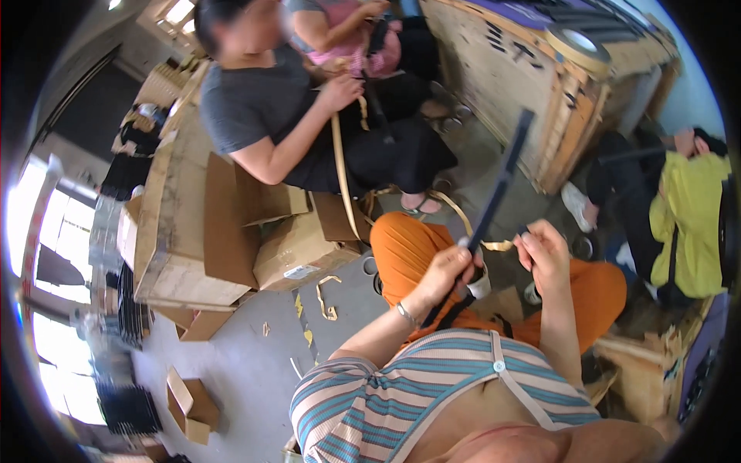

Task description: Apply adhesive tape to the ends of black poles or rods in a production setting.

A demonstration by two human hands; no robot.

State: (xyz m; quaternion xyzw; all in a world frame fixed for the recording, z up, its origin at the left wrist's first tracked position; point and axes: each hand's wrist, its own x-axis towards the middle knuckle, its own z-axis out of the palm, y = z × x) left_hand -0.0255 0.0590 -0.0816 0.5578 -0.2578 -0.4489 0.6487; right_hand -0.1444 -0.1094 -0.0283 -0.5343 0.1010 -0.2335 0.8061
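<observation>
The left hand (448, 272) grips the black strip (505, 174); the right hand (546, 255), beside it, pinches tan tape (498, 246). Work looks underway; how much remains cannot be told.

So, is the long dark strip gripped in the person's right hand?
No, the left hand grips the dark strip, apart from the right hand.

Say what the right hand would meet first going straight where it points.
Pointing leftward, past the tan strip at its fingers, the right hand would likely first meet the black strip in the left hand; depth is unclear.
</observation>
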